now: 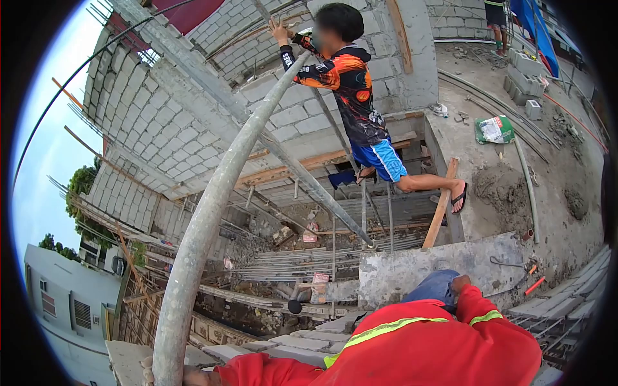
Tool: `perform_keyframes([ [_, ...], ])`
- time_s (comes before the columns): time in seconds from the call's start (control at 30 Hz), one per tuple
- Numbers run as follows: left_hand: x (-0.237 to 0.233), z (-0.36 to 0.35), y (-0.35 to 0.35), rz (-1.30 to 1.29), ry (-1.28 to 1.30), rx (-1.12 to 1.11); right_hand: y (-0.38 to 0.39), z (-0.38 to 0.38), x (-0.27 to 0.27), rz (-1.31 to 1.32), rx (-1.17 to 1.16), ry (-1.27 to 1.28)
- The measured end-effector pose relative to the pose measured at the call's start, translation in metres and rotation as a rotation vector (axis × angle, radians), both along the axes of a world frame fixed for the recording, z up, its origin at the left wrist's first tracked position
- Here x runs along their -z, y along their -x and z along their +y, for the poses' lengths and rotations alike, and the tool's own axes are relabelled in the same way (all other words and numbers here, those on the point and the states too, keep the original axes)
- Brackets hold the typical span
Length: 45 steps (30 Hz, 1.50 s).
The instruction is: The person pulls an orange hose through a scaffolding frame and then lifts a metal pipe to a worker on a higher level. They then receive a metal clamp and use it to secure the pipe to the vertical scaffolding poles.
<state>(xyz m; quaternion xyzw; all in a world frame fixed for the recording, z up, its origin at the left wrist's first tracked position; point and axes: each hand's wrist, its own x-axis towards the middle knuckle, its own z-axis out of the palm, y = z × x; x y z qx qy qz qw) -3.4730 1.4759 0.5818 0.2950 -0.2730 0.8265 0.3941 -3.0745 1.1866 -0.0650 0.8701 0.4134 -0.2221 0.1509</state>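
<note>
At the lower left, my left hand is closed around a long grey metal pipe, fingertips showing on its far side. The pipe slants up and away toward a co-worker. My right hand rests at the knee of my blue jeans; its fingers are too hidden to read. My red sleeves carry yellow reflective bands. Below that knee lies a flat grey board, with a bent metal rod on it.
A co-worker straddles a gap, one foot near a wooden plank, arms raised by the pipe's far end. A diagonal steel tube crosses the opening. Below are stacked pipes. A cement bag and mortar heap lie right.
</note>
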Motion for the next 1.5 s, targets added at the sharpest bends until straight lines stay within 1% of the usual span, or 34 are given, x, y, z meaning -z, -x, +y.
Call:
perform_keyframes([
  [0.2,0.002,0.003,0.010,0.051,0.069,-0.079,0.000,0.002,-0.001,0.020,0.005,0.010],
  [0.4,0.002,0.002,0.015,0.077,0.139,-0.137,0.000,-0.001,0.010,-0.002,-0.003,-0.011],
  [0.53,0.002,0.001,0.019,0.092,0.194,-0.183,0.000,0.000,0.005,-0.012,0.012,-0.034],
  [0.67,0.003,0.000,0.029,0.126,0.289,-0.258,0.002,-0.001,0.002,-0.021,0.019,-0.051],
  [0.77,0.005,-0.001,0.048,0.160,0.458,-0.297,0.002,-0.002,0.009,-0.020,0.015,-0.046],
  [0.8,0.004,-0.003,0.058,0.154,0.581,-0.266,0.000,-0.002,0.014,-0.024,0.012,-0.044],
  [0.83,0.000,-0.005,0.073,0.092,0.775,-0.148,0.000,-0.001,0.012,-0.023,0.010,-0.042],
  [0.87,-0.005,-0.008,0.082,-0.012,0.917,-0.005,0.000,0.000,0.010,-0.024,0.008,-0.040],
  [0.9,-0.008,-0.009,0.088,-0.119,1.004,0.115,0.000,0.000,0.007,-0.024,0.005,-0.037],
  [0.93,-0.006,-0.007,0.092,-0.172,1.014,0.177,0.000,-0.001,0.008,-0.020,0.002,-0.041],
  [0.97,-0.004,-0.009,0.058,0.090,0.769,-0.021,0.000,-0.003,0.011,-0.017,-0.001,-0.048],
  [1.03,-0.001,-0.008,-0.003,0.487,0.209,-0.407,0.002,-0.003,0.004,0.031,0.013,-0.029],
  [1.13,-0.001,0.015,-0.013,0.055,0.194,-0.950,0.000,0.003,-0.017,0.113,0.074,0.011],
  [1.2,-0.009,0.012,-0.005,0.090,0.171,-0.835,0.001,0.001,-0.024,0.118,0.110,0.016],
  [1.23,-0.012,0.008,0.001,0.104,0.162,-0.781,0.000,-0.001,-0.028,0.115,0.082,0.019],
  [1.3,-0.019,0.001,0.002,0.099,0.148,-0.737,-0.004,-0.001,-0.029,0.107,0.021,0.018],
  [1.33,-0.021,-0.002,0.004,0.090,0.143,-0.717,-0.005,-0.001,-0.030,0.130,0.053,-0.002],
  [1.4,-0.025,-0.007,0.009,0.067,0.138,-0.689,-0.010,-0.004,-0.004,0.177,0.124,-0.051],
  [1.5,-0.034,-0.014,0.016,0.031,0.128,-0.663,-0.010,-0.002,-0.016,0.171,0.019,-0.006],
])
